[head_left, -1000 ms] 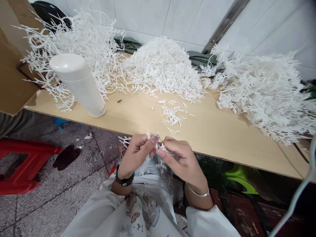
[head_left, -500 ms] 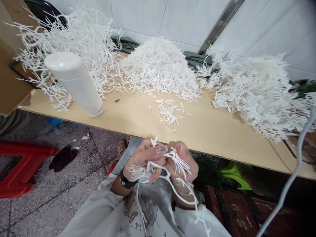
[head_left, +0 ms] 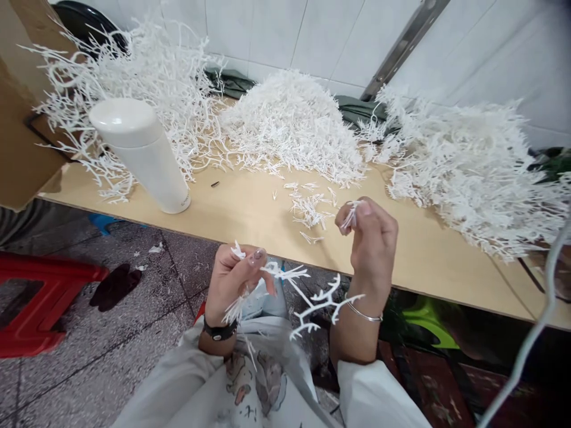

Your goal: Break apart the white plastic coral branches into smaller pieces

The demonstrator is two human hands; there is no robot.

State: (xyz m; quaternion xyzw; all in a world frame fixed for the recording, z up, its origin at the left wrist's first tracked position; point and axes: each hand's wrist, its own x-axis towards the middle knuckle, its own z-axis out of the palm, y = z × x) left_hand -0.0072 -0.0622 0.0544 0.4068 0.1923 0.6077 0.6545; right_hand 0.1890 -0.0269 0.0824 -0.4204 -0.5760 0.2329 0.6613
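Note:
My left hand (head_left: pixel 238 276) is closed around a white branching plastic stem (head_left: pixel 314 306), which sticks out to the right with small twigs at its ends. More thin white sprigs poke out above and below that hand. My right hand (head_left: pixel 372 241), raised over the table's front edge, pinches a small bundle of thin white sprigs (head_left: pixel 351 215) between thumb and fingers. Just left of it, a loose scatter of small white sprigs (head_left: pixel 307 208) lies on the wooden table (head_left: pixel 250 208).
Behind the scatter rises a heap of short sprigs (head_left: pixel 294 125). Tangled branched stems (head_left: pixel 165 77) lie at left, and another white heap (head_left: pixel 464 166) at right. A white bottle (head_left: pixel 143 157) stands near the front edge. A pale cable (head_left: pixel 530 339) crosses the right; a red stool (head_left: pixel 40 297) is below left.
My hands have come apart. The right hand has moved up and right with a bundle of sprigs; the left has shifted slightly left, still holding the branching stem.

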